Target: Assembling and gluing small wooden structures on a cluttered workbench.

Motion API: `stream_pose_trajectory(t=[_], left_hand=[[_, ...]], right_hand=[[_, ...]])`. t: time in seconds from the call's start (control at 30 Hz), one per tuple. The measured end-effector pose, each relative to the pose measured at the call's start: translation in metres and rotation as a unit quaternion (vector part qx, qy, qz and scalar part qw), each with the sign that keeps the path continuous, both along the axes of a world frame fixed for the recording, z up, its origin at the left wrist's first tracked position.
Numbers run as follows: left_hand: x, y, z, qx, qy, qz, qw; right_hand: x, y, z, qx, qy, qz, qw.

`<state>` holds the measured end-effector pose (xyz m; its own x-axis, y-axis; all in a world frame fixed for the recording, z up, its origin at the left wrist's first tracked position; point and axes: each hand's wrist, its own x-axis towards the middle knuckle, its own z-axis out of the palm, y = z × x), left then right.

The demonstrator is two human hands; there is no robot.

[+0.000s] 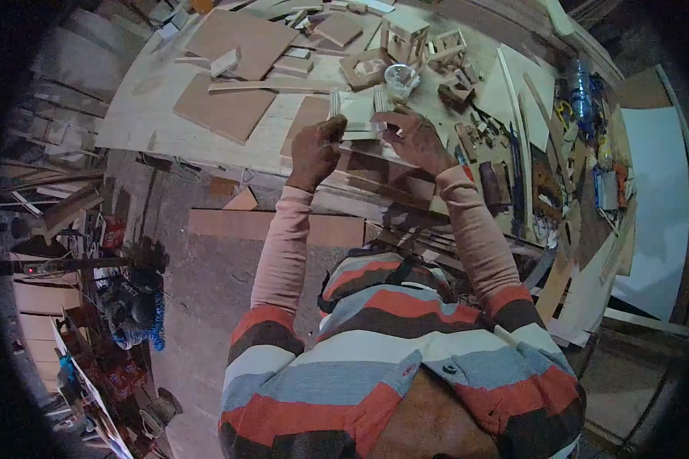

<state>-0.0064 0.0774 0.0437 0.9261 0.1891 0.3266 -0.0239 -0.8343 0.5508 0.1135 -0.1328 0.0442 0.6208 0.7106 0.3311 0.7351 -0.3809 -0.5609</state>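
A small pale wooden piece with ribbed side strips (357, 107) is held upright between my two hands over the near edge of the workbench. My left hand (316, 154) closes on its left lower corner, thumb and fingers pressed together. At the other side my right hand (416, 140) grips the lower right corner with bent fingers. What the inner fingertips touch is partly hidden. Just beyond the right hand stands a clear plastic cup (400, 79) with pale contents. Small wooden box frames (404, 38) sit behind it.
Brown boards (241, 42) and offcuts lie across the workbench (142, 115) to the left. Hand tools and dark blocks (494, 183) crowd the right side, near a blue-tinted bottle (580, 88). A white panel (654, 206) leans at far right. A long board (275, 226) lies below the bench edge.
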Motion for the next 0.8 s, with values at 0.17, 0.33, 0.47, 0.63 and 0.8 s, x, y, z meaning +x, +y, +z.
stream_pose_trajectory(t=[0.17,0.33,0.47,0.63,0.8], left_hand=[[0.001,0.000,0.003,0.004,0.023,0.001,1.000],[0.001,0.002,0.002,-0.001,0.018,-0.011,1.000],[0.000,0.002,0.001,-0.004,0.000,-0.023,1.000],[-0.003,-0.001,0.001,-0.044,-0.003,-0.016,0.999],[-0.006,-0.001,-0.011,-0.120,-0.043,0.000,0.992]], right_hand=[[0.000,0.002,0.000,0.014,0.000,0.006,1.000],[-0.002,0.001,0.001,0.042,0.006,0.007,0.999],[-0.003,0.002,0.005,0.021,-0.004,0.008,1.000],[-0.003,0.002,0.006,0.008,0.007,0.002,1.000],[-0.003,0.004,0.005,0.006,0.027,-0.009,1.000]])
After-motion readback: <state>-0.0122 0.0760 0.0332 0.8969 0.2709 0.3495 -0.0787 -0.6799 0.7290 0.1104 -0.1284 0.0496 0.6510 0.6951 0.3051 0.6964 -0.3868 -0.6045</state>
